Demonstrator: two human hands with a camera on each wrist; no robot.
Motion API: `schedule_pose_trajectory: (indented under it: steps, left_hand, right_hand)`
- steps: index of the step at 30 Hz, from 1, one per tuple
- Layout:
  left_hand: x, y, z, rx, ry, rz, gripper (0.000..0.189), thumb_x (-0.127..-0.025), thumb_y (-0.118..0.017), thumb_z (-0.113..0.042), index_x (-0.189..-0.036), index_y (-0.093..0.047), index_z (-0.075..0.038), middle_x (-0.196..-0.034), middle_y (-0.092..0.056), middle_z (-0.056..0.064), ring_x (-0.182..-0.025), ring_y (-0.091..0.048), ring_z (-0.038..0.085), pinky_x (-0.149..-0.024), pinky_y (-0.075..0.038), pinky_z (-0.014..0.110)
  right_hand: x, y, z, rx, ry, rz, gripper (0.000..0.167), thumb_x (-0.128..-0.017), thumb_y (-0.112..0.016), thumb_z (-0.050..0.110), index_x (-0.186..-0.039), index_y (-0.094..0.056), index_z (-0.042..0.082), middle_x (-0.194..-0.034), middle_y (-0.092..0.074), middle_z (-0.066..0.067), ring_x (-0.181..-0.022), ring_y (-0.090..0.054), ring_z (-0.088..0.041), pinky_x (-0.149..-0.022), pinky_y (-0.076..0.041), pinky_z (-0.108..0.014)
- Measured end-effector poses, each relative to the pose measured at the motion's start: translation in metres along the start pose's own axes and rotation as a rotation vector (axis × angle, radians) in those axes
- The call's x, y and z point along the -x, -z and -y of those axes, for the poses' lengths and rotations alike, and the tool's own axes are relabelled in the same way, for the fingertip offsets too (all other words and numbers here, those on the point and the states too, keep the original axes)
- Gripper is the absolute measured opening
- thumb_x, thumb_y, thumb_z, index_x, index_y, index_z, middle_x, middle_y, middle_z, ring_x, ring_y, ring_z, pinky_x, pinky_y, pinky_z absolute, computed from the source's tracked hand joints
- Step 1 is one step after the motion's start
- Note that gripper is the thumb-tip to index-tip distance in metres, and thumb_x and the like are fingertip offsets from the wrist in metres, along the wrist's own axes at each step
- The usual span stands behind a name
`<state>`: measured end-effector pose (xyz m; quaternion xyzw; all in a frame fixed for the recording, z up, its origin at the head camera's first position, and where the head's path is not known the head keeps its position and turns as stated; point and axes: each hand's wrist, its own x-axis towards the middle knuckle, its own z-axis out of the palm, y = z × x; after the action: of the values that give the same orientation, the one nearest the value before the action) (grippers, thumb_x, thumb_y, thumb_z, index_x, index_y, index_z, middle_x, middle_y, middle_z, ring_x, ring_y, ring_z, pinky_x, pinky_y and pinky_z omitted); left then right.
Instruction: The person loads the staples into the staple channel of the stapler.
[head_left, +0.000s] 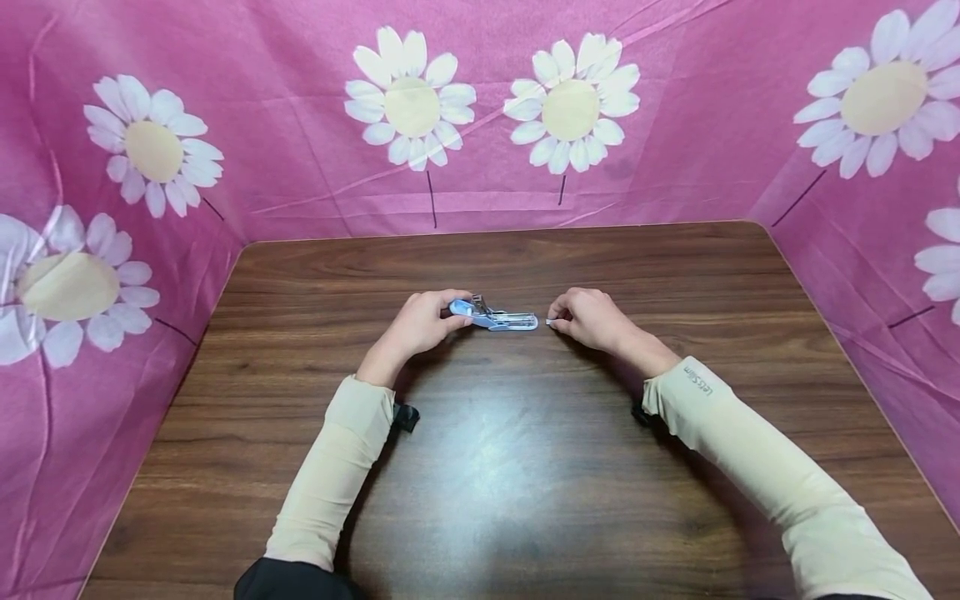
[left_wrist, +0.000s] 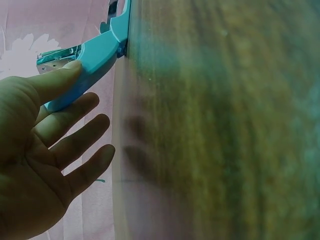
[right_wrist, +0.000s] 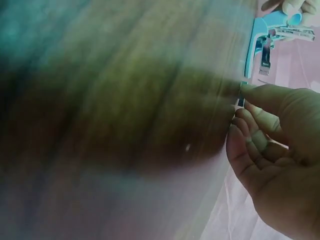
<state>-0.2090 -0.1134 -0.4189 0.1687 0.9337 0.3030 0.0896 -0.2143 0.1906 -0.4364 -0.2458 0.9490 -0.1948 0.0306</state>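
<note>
A light blue stapler [head_left: 513, 322] lies opened on the table, its metal magazine exposed and its top folded back toward the left. My left hand [head_left: 422, 323] pinches its left end between thumb and index finger. In the left wrist view that hand's other fingers are spread away from the stapler [left_wrist: 102, 52]. Just beyond the stapler's right tip, my right hand [head_left: 594, 320] pinches a short strip of staples [head_left: 550, 322] between thumb and fingertips. Most of the strip [right_wrist: 241, 102] is hidden by the fingers in the right wrist view.
Both hands are over the far half of a brown wood-grain table [head_left: 480, 500]. A pink cloth [head_left: 285, 125] with white flowers hangs behind the table and along both sides. Black straps are worn at both wrists, under cream sleeves [head_left: 333, 475].
</note>
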Motion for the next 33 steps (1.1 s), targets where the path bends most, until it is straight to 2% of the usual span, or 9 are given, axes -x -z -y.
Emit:
schedule_pose_trajectory:
  steps: [9, 16, 22, 28, 33]
  left_hand:
    - [0.001, 0.0, 0.0, -0.011, -0.007, -0.001, 0.043, -0.097, -0.069, -0.033, -0.137, -0.065, -0.02, -0.129, -0.07, 0.005, -0.106, -0.06, 0.021, -0.103, -0.048, 0.043]
    - [0.0, 0.001, -0.001, -0.008, -0.004, 0.002, 0.043, -0.097, -0.069, -0.034, -0.137, -0.064, -0.02, -0.128, -0.071, 0.005, -0.104, -0.059, 0.022, -0.102, -0.048, 0.042]
    - [0.0, 0.0, 0.001, -0.006, 0.002, -0.001, 0.043, -0.097, -0.069, -0.034, -0.138, -0.064, -0.02, -0.126, -0.071, 0.005, -0.101, -0.059, 0.021, -0.1, -0.048, 0.042]
    - [0.0, 0.0, 0.001, -0.004, 0.0, 0.001, 0.043, -0.097, -0.069, -0.034, -0.138, -0.064, -0.02, -0.127, -0.071, 0.005, -0.103, -0.06, 0.02, -0.101, -0.049, 0.042]
    - [0.0, 0.0, 0.0, -0.005, 0.0, 0.004, 0.043, -0.097, -0.069, -0.033, -0.138, -0.064, -0.02, -0.125, -0.072, 0.005, -0.1, -0.059, 0.021, -0.099, -0.049, 0.042]
  right_hand:
    - [0.004, 0.007, -0.003, -0.063, -0.027, -0.023, 0.004, -0.09, -0.075, 0.018, -0.093, -0.077, 0.015, -0.086, -0.076, 0.001, -0.081, -0.068, -0.018, -0.08, -0.052, -0.045]
    - [0.006, 0.012, -0.005, -0.116, -0.036, -0.076, 0.006, -0.092, -0.073, 0.019, -0.095, -0.076, 0.014, -0.089, -0.079, -0.003, -0.084, -0.074, -0.019, -0.08, -0.054, -0.042]
    - [0.008, 0.015, -0.007, -0.182, -0.009, -0.132, 0.008, -0.094, -0.073, 0.017, -0.099, -0.077, 0.014, -0.091, -0.08, -0.003, -0.082, -0.074, -0.016, -0.077, -0.055, -0.039]
    - [0.009, 0.021, -0.007, -0.17, 0.012, -0.196, 0.017, -0.093, -0.073, 0.017, -0.108, -0.08, 0.013, -0.098, -0.08, -0.003, -0.083, -0.071, -0.015, -0.075, -0.055, -0.039]
    - [0.01, 0.026, -0.004, -0.189, -0.004, -0.243, 0.016, -0.093, -0.073, 0.017, -0.106, -0.081, 0.015, -0.098, -0.08, -0.003, -0.084, -0.069, -0.011, -0.074, -0.053, -0.032]
